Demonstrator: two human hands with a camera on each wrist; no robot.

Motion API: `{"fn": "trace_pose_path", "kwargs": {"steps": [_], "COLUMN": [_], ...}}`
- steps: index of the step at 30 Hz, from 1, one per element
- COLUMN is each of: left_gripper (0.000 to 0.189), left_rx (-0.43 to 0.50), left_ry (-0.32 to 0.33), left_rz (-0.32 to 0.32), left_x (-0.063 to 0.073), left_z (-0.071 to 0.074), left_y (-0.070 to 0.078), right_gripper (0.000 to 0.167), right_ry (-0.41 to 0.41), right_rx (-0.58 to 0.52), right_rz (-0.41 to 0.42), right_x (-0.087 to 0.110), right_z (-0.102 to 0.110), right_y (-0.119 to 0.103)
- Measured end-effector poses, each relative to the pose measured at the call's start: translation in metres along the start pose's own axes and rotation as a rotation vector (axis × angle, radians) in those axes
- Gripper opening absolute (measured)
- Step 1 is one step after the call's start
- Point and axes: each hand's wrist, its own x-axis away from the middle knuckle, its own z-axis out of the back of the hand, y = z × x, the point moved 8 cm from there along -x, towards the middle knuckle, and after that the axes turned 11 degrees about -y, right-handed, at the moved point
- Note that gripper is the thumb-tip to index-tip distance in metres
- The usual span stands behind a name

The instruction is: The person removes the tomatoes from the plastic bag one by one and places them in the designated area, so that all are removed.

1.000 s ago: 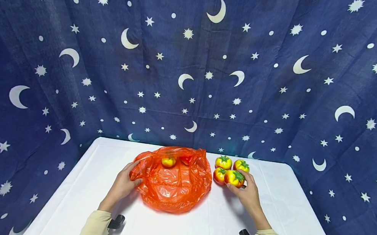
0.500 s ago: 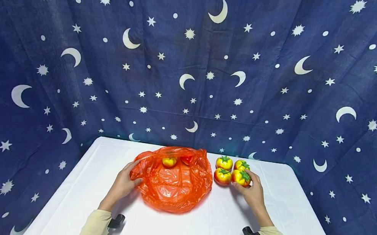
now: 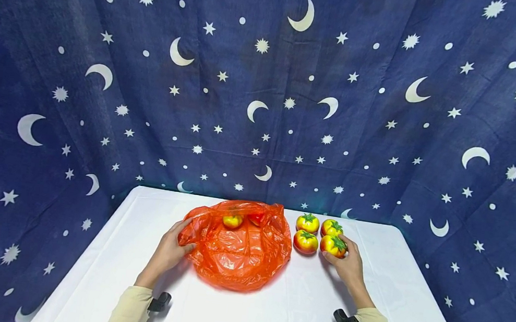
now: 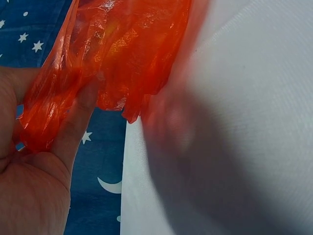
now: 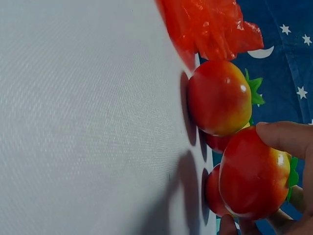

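My left hand [image 3: 170, 249] holds the left edge of a crinkled red plastic bag [image 3: 239, 253], its thumb and fingers on either side of the film in the left wrist view. The bag's mouth is spread toward me. A yellow tomato [image 3: 232, 222] and something red [image 3: 256, 218] show inside it. To the right, my right hand [image 3: 348, 262] grips a red-and-yellow tomato [image 3: 333, 246] with a green leafy top. In the right wrist view, thumb and fingers wrap this tomato [image 5: 254, 174]. Beside it sits another tomato [image 3: 305, 242], with two more tomatoes [image 3: 307, 223] [image 3: 331, 228] behind.
The white-covered table [image 3: 231, 321] has rounded far corners. A dark blue cloth [image 3: 266, 78] with moons and stars hangs behind it and along both sides. Black wrist straps [image 3: 347, 320] sit at the sleeves.
My right hand has shifted the gripped tomato to the right, away from the front left tomato and into the front right spot. The left hand and the bag have stayed in place.
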Motion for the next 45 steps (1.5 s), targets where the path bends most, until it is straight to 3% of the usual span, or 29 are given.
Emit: {"fn": "trace_pose_path", "kwargs": {"steps": [15,29,45], "left_gripper": [0.077,0.077,0.077], "left_rx": [0.014,-0.002,-0.018], "left_ry": [-0.014,-0.006,0.009], "left_rz": [0.028,0.021,0.006], "left_x": [0.0,0.001,0.002], "left_z": [-0.002,-0.001,0.0], "left_y": [-0.003,-0.002,-0.002], "right_gripper": [0.074,0.077,0.074], "right_ry": [0.0,-0.044,-0.004], "right_rx": [0.007,0.028,-0.03], "right_rz": [-0.057,-0.102,-0.048], "right_x": [-0.012,-0.012,0.001], "right_z": [-0.007,-0.015,-0.001], "right_y": [0.016,0.02,0.008]}}
